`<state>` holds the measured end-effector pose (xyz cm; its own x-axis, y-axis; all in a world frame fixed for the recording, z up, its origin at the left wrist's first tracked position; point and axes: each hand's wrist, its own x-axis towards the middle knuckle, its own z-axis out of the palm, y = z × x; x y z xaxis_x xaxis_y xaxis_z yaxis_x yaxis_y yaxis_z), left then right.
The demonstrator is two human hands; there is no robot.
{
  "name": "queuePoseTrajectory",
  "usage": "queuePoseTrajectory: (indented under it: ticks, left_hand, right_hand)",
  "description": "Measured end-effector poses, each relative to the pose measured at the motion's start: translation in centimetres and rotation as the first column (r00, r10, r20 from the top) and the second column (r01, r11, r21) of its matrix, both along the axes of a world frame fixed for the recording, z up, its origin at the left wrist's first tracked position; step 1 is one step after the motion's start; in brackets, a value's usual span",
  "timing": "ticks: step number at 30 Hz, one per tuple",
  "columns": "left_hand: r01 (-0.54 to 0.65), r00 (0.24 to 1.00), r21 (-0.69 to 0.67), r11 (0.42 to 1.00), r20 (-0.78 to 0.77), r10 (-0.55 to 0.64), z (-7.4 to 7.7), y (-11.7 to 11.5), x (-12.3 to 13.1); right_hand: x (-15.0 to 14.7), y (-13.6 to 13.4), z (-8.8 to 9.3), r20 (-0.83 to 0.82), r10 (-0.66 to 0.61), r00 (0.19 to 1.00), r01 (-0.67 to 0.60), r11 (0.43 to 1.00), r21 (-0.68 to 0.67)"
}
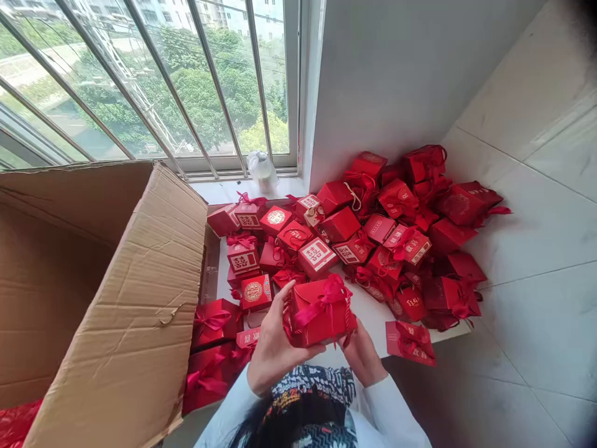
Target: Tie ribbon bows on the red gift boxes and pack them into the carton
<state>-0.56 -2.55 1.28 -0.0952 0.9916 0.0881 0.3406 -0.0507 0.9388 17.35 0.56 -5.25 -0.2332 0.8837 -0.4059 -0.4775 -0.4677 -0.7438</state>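
My left hand (275,345) and my right hand (364,359) together hold a red paper gift box (319,314) tied with a red ribbon bow. The left hand's fingers press on its near left side, and the right hand supports it from below. Beyond my hands, a heap of similar red favour boxes (373,233) lies on a white board (370,317), many bearing gold or white double-happiness labels. One loose red box (410,343) sits at the board's front edge, close to my right hand.
A large open cardboard carton (125,298) stands at the left, its flap raised, with red boxes (209,361) beside it. Behind the heap are a barred window (186,81) and a sill with a white plastic bag (262,171). Pale floor tiles (536,323) extend to the right.
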Motion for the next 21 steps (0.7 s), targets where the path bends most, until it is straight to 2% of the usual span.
queuePoseTrajectory:
  ticks: [2,4,7,9,10,12,15,17,19,21]
  left_hand:
    - [-0.034,0.999,0.013,0.999,-0.04,0.034,-0.3,-0.1,0.2]
    - [-0.04,0.997,0.021,0.999,-0.071,0.041,-0.5,-0.1,0.6]
    - [-0.014,0.994,0.038,0.999,-0.11,0.018,-0.7,-0.1,0.9]
    - [0.024,0.996,0.041,0.999,-0.084,-0.02,-0.7,-0.2,0.9]
    - [0.046,0.998,0.035,0.998,-0.041,-0.044,-0.6,-0.3,0.8]
    - [0.088,0.991,0.016,0.996,0.101,-0.089,-0.3,-0.5,0.4]
    - [0.138,0.929,0.017,0.99,0.344,-0.135,0.4,-0.9,-0.1]
    - [0.151,0.903,0.024,0.988,0.404,-0.148,1.0,-1.2,-0.2]
    - [0.176,0.903,0.01,0.984,0.397,-0.165,1.4,-1.5,-0.1]
    - [0.212,0.903,-0.003,0.977,0.384,-0.195,1.6,-1.6,0.0]
  right_hand:
    - [1.3,0.2,1.4,0.073,-0.025,0.997,0.022,0.999,0.041]
    - [2.3,0.3,3.3,0.242,-0.023,0.97,-0.016,0.987,0.159]
    - [2.9,0.5,6.0,0.56,-0.028,0.828,-0.167,0.941,0.293]
    - [3.1,0.8,6.8,0.652,-0.052,0.756,-0.199,0.931,0.306]
    - [3.2,1.0,6.9,0.648,-0.058,0.759,-0.184,0.936,0.299]
    - [3.8,1.4,6.5,0.571,-0.055,0.819,-0.12,0.957,0.264]
    - [5.6,2.0,5.4,0.478,-0.025,0.878,-0.075,0.979,0.188]
    - [7.0,2.2,4.9,0.509,0.081,0.857,-0.169,0.977,0.129]
    - [8.3,2.2,4.9,0.544,0.252,0.8,-0.344,0.936,0.071]
    - [9.1,2.1,5.5,0.52,0.303,0.799,-0.419,0.9,0.12]
